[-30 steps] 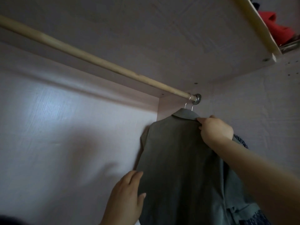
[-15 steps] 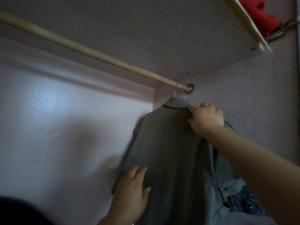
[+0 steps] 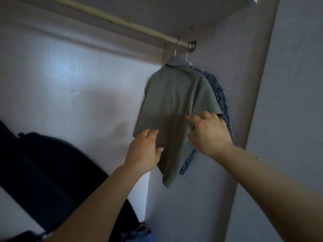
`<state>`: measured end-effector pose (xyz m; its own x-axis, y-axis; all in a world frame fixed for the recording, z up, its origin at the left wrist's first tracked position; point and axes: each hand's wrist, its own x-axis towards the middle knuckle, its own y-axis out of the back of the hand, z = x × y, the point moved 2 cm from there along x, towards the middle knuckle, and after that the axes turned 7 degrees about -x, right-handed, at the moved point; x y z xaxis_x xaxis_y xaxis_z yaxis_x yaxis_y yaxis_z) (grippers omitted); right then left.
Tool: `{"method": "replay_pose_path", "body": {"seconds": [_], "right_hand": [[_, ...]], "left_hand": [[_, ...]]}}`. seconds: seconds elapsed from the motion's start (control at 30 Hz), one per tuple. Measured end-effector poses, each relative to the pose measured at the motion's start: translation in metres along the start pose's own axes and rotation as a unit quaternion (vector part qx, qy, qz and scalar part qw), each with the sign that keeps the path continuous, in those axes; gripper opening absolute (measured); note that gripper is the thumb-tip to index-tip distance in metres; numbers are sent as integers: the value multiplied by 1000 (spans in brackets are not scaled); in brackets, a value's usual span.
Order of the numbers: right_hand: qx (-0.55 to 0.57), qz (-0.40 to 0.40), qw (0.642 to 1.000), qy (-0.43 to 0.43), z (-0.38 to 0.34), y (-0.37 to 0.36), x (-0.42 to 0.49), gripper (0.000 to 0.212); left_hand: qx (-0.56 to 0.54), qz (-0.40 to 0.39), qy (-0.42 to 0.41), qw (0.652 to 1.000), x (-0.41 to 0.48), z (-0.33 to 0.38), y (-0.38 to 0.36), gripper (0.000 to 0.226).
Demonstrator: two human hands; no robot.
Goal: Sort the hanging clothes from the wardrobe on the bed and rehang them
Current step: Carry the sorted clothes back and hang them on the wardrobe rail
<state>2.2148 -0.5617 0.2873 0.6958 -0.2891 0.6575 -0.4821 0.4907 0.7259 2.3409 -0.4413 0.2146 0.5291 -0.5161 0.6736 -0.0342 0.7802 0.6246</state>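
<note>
At the rail's (image 3: 122, 21) right end the shirt (image 3: 174, 95) should be smoothed downward gently; left hand (image 3: 145, 151) and right hand (image 3: 209, 135) are laid flat-fingered, nothing grasped.

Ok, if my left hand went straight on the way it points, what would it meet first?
Probably the grey shirt: the left hand points at its lower part, nothing between. Depth is unclear; it may already touch.

A bulky black soft thing (image 3: 43, 163) slants across the lower left, too dark to identify. At the bottom edge, just beside its lower end, lies crumpled blue denim-like fabric (image 3: 140, 238). A plain pale surface (image 3: 297, 102) fills the right side.
</note>
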Motion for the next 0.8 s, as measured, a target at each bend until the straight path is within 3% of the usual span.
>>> {"method": "replay_pose_path", "body": {"seconds": [0.3, 0.47, 0.7, 0.8], "right_hand": [[125, -114, 985, 29, 15, -10, -213, 57], [167, -194, 967, -3, 38, -8, -335, 55], [123, -279, 944, -122, 73, 16, -495, 54], [92, -314, 925, -193, 89, 39, -568, 54]], "left_hand": [[32, -110, 79, 990, -175, 79, -25, 54], [38, -180, 85, 979, -271, 123, -41, 46], [21, -299, 50, 953, -373, 186, -68, 48], [43, -342, -3, 939, -421, 220, -79, 47]]}}
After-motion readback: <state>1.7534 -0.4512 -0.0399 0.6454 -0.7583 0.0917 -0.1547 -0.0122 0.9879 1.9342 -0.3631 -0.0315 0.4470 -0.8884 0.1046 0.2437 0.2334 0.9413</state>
